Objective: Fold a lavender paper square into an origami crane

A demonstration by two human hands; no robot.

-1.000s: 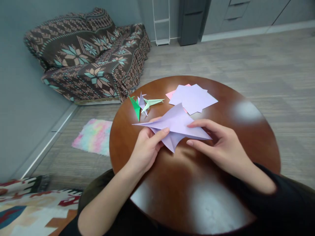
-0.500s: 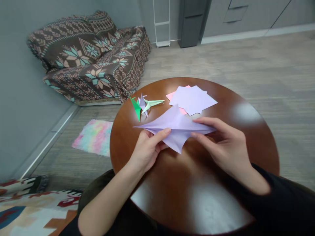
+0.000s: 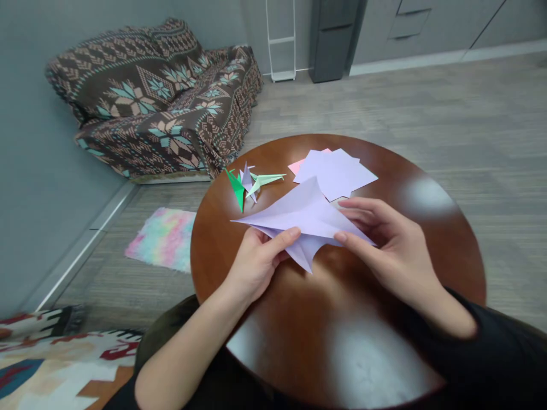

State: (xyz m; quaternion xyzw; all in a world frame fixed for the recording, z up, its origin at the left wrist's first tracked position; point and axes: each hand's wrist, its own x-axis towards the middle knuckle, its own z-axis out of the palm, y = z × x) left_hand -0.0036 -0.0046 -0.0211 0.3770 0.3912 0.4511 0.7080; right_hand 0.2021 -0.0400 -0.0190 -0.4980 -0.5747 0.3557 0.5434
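A partly folded lilac paper (image 3: 301,219) with long pointed tips is held just above the round brown table (image 3: 423,228). My left hand (image 3: 256,262) pinches its lower left part, thumb on top. My right hand (image 3: 391,247) grips its right end between thumb and fingers. Behind it lies a stack of flat lilac sheets (image 3: 337,171) with a pink sheet (image 3: 297,165) peeking out at the left edge. At the table's far left rim sit three small folded paper cranes (image 3: 248,182), green, lilac and pale green.
A sofa under a brown patterned blanket (image 3: 158,97) stands at the back left. A pastel fluffy mat (image 3: 164,236) lies on the floor left of the table. A patterned rug (image 3: 51,359) is at bottom left. Grey cabinets (image 3: 337,34) line the far wall.
The paper's upper flap has risen to a higher peak and its right tip dropped slightly. My right hand shifted a little down and right along the paper. My left hand stayed in place.
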